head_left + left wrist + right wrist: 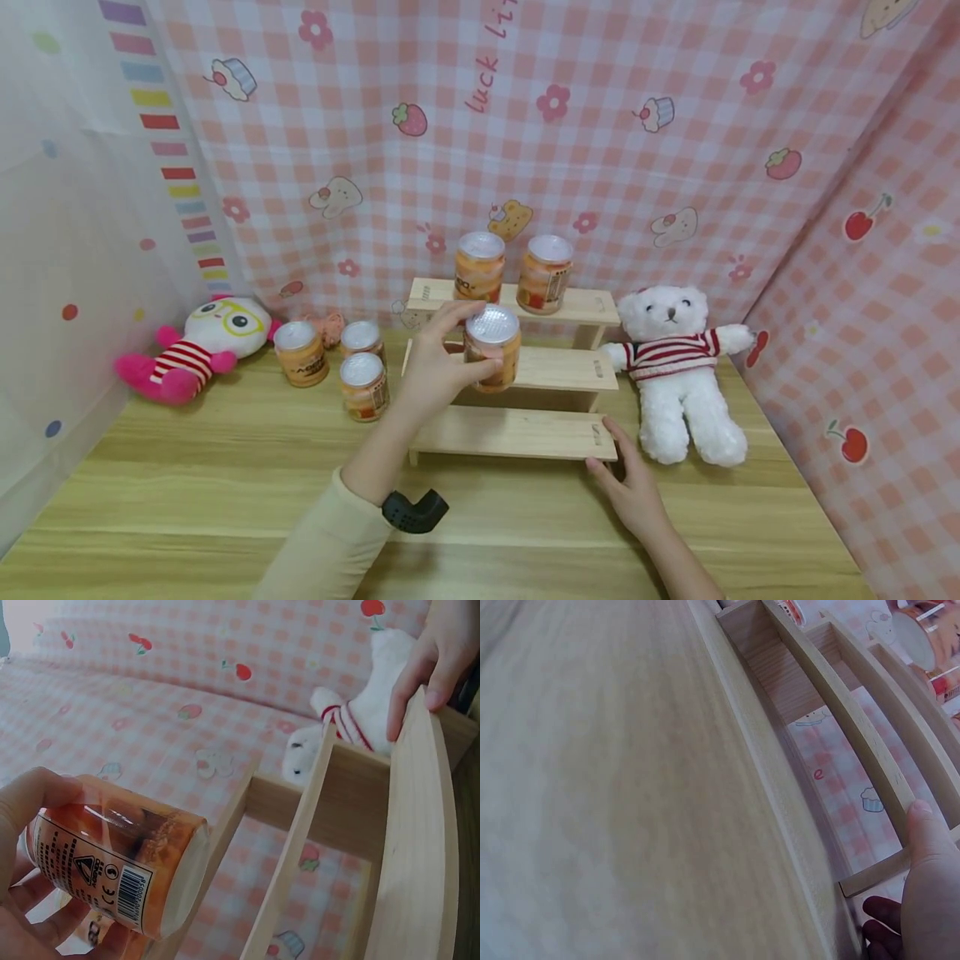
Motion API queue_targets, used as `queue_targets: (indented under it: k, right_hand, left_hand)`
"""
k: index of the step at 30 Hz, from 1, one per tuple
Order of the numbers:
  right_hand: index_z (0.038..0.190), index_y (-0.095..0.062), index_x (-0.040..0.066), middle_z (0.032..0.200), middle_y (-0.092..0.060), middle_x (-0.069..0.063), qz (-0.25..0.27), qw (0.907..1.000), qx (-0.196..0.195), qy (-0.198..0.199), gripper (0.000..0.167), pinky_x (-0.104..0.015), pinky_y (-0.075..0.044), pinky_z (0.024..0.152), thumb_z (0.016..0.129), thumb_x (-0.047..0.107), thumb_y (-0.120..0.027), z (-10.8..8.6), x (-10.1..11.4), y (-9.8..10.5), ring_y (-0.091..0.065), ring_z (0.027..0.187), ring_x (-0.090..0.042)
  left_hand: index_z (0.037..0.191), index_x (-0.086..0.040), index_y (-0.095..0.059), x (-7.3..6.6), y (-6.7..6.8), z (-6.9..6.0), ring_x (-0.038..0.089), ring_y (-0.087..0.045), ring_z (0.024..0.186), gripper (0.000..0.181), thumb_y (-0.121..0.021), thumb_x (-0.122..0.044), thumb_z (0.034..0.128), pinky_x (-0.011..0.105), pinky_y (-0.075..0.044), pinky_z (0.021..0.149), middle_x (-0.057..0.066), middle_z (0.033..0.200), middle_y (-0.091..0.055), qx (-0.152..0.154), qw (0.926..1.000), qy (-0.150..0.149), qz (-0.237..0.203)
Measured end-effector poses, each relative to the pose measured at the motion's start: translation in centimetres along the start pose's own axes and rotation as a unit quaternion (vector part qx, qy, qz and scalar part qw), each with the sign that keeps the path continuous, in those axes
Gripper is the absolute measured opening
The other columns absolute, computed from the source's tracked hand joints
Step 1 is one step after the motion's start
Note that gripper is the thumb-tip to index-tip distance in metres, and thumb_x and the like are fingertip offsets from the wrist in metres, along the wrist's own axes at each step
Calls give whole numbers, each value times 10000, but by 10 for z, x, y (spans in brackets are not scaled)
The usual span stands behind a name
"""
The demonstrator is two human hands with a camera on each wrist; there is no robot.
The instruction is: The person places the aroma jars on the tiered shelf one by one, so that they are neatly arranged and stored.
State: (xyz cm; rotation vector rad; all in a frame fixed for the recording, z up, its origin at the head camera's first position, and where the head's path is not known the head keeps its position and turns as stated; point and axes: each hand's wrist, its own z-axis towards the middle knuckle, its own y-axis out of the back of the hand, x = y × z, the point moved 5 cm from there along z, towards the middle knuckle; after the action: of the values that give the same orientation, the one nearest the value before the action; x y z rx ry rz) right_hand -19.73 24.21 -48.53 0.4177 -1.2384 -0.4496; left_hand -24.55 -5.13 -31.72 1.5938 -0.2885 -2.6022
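My left hand (438, 362) grips an orange-labelled can (492, 350) with a silvery lid, held above the middle step of a wooden three-step stand (517, 432). In the left wrist view the can (124, 859) shows a barcode, with thumb and fingers round it. My right hand (633, 487) holds the right end of the lowest step, its thumb on the front edge, as the right wrist view also shows. On the top step stand two similar cans, one on the left (480, 271) and one on the right (546, 279).
Left of the stand, three more cans stand on the wooden table (225, 500): one apart (302, 357), two close together (364, 390). A pink plush toy (198, 350) lies at the far left. A white teddy bear (682, 375) sits just right of the stand.
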Motion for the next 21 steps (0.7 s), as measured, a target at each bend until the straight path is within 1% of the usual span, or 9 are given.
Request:
queue_targets:
  k: [4, 8, 12, 17, 21]
  right_hand:
    - [1475, -350, 130, 1471, -359, -207, 3, 10000, -18, -1, 649, -605, -232, 1057, 917, 231, -667, 0, 0, 0, -292, 1343, -382]
    - [1473, -353, 133, 1471, -362, -201, -25, 10000, -16, 0, 647, -592, -237, 1061, 916, 227, -669, 1, 0, 0, -295, 1344, -370]
    - [1469, -356, 122, 1462, -376, -203, 8, 10000, -34, 68, 648, -563, -250, 1058, 910, 192, -675, 0, 3, 0, -310, 1336, -347]
    - [1466, -361, 113, 1458, -382, -205, 53, 9999, -56, 127, 644, -549, -257, 1047, 908, 168, -676, 0, 4, 0, -320, 1331, -341]
    - [1470, -356, 118, 1463, -378, -194, 15, 10000, -42, 60, 653, -545, -260, 1054, 907, 182, -679, 0, 3, 0, -318, 1334, -335]
  left_hand:
    - [1308, -74, -567, 1, -16, 4, 165, -491, 1126, 657, -850, -91, 715, 422, -484, 852, -10, 1269, -537, 90, 9999, 24, -76]
    - [1301, -63, -569, 1, -28, 8, 163, -502, 1115, 659, -853, -66, 706, 436, -489, 837, 3, 1244, -550, 127, 9997, -138, -142]
    - [1304, -45, -563, 1, -40, 13, 167, -501, 1119, 661, -850, -59, 709, 435, -496, 821, 20, 1248, -548, 194, 9993, -299, -79]
    - [1301, -34, -563, 4, -53, 21, 172, -510, 1102, 660, -852, -62, 708, 387, -517, 792, 41, 1239, -558, 224, 9990, -390, 13]
    - [1289, -37, -572, 6, -60, 26, 174, -518, 1093, 656, -858, -58, 699, 335, -525, 787, 53, 1233, -558, 222, 9988, -440, 72]
